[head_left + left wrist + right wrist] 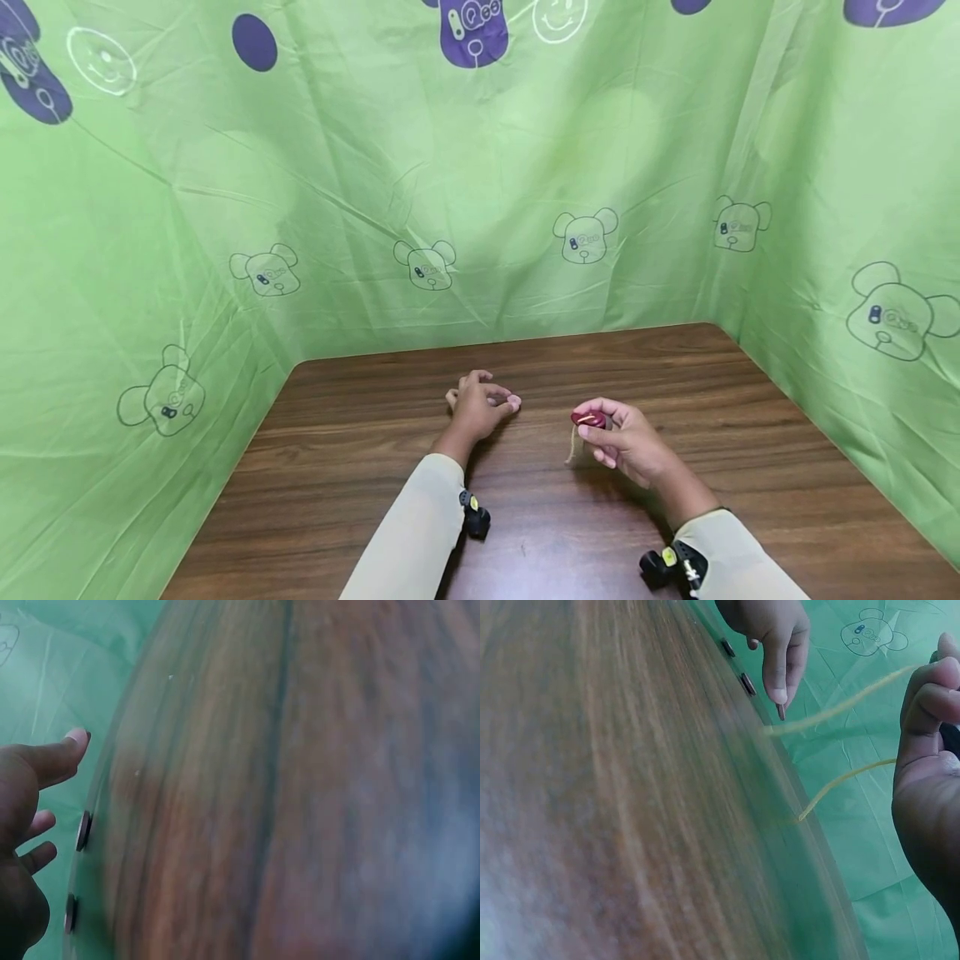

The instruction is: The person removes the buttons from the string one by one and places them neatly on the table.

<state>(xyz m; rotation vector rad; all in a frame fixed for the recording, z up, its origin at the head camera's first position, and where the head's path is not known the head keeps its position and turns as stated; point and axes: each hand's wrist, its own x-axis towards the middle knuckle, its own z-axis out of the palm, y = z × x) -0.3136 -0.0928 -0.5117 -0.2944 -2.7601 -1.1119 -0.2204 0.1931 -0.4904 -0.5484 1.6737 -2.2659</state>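
Observation:
My right hand (626, 442) pinches a small, glossy, dark red, rounded object (587, 418) between thumb and fingers, above the brown table. A pale yellow cord (572, 446) runs across it and hangs down; in the right wrist view, yellow cord (844, 778) shows as two strands leading away from that hand. To its left my left hand (476, 408) is over the table, fingers loosely bent and thumb tip close to the index finger. I see no clear object in it, though a thin dark sliver (781, 712) shows at its thumb tip in the right wrist view.
The wood-grain table (360, 467) reaches back to a green printed cloth (510, 292), which also hangs at both sides. Two small dark pieces (748, 684) appear along the table's edge in both wrist views; what they are is unclear.

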